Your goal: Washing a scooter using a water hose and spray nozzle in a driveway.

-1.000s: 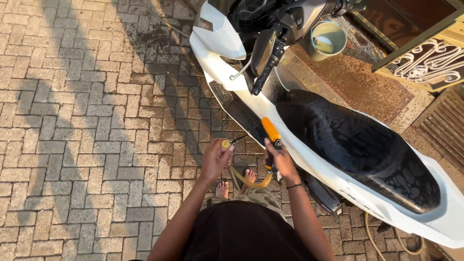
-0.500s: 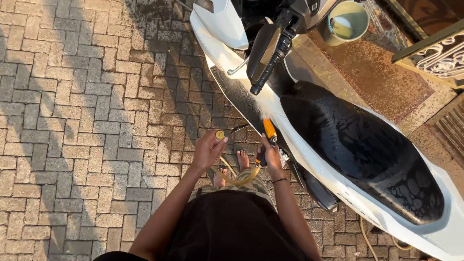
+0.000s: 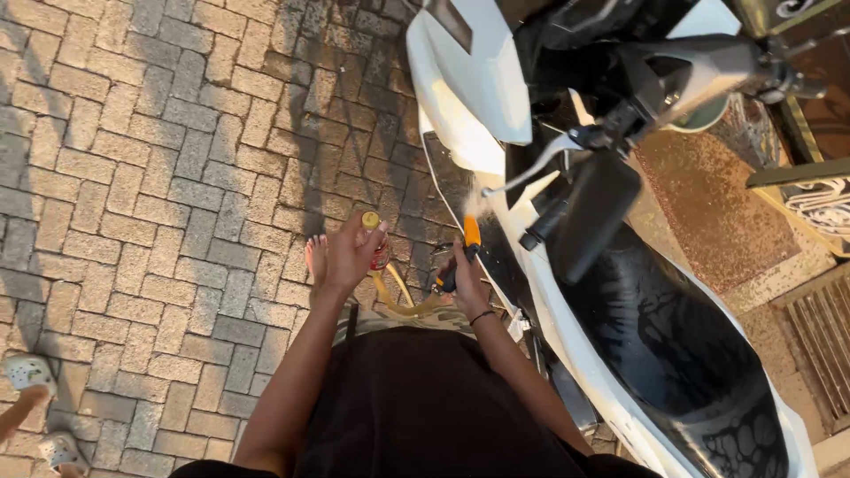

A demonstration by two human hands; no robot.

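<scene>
My right hand (image 3: 467, 281) grips an orange and black spray nozzle (image 3: 469, 237) on a yellowish hose (image 3: 398, 301), pointed at the white scooter's (image 3: 474, 97) footboard side, where a mist of water shows at the tip. My left hand (image 3: 351, 252) holds a small bottle with a yellow cap (image 3: 371, 220), just left of the nozzle. The scooter's wet black seat (image 3: 673, 354) stretches to the right. Its handlebar grip and mirror (image 3: 589, 212) hang above the seat.
Brick paving (image 3: 159, 177) spreads to the left. My bare foot (image 3: 316, 257) stands on it near the scooter. Another person's feet in white sandals (image 3: 31, 372) show at the lower left. A rusty mat (image 3: 717, 204) and a metal gate (image 3: 806, 186) lie beyond the scooter at right.
The view has swung forward along the scooter toward its front. Both hands moved up the frame with the nozzle and bottle; water now sprays against the scooter's side panel.
</scene>
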